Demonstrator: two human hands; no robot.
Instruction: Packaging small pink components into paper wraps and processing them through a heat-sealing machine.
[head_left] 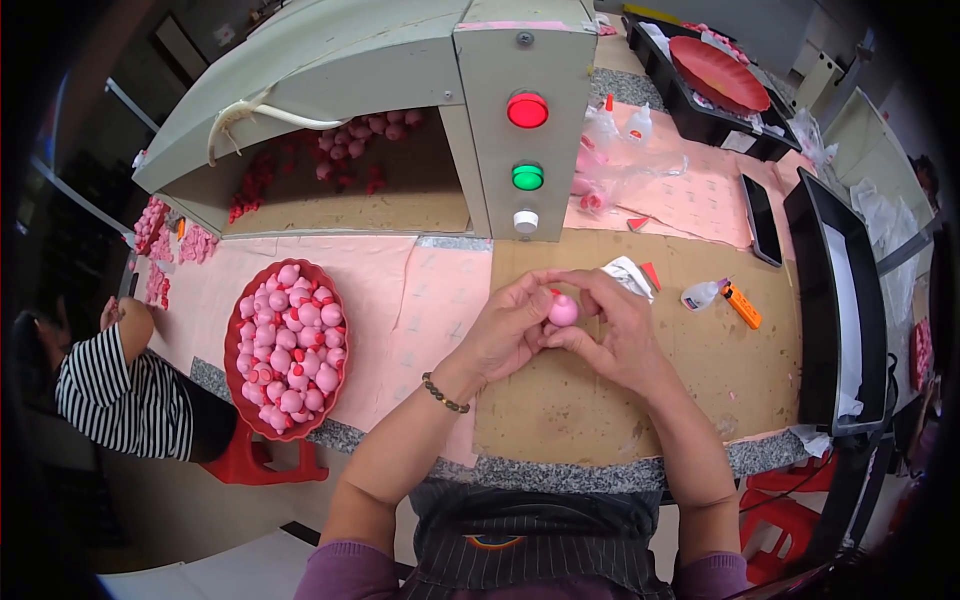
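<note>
Between the fingertips of both hands, above the brown cardboard mat (pixel 560 400), is a small round pink toy piece (pixel 563 311) with a bit of red at its top. My left hand (pixel 505 328), below a beaded bracelet, grips it from the left with thumb and fingers. From the other side my right hand (pixel 622 335) pinches it, the thumb beneath and the fingers curled over. Part of the piece is covered by the fingers. To the left, a red scalloped tray (pixel 342 365) is heaped with similar pink pieces (pixel 290 345) bearing red parts.
A grey machine box (pixel 525 60) holds more pink pieces inside. Right of my hands lie a small glue bottle (pixel 700 294), an orange cutter (pixel 741 306) and crumpled foil (pixel 628 275). A phone (pixel 761 220) and black bin (pixel 835 300) stand farther right. Someone in striped sleeves (pixel 130 400) sits left.
</note>
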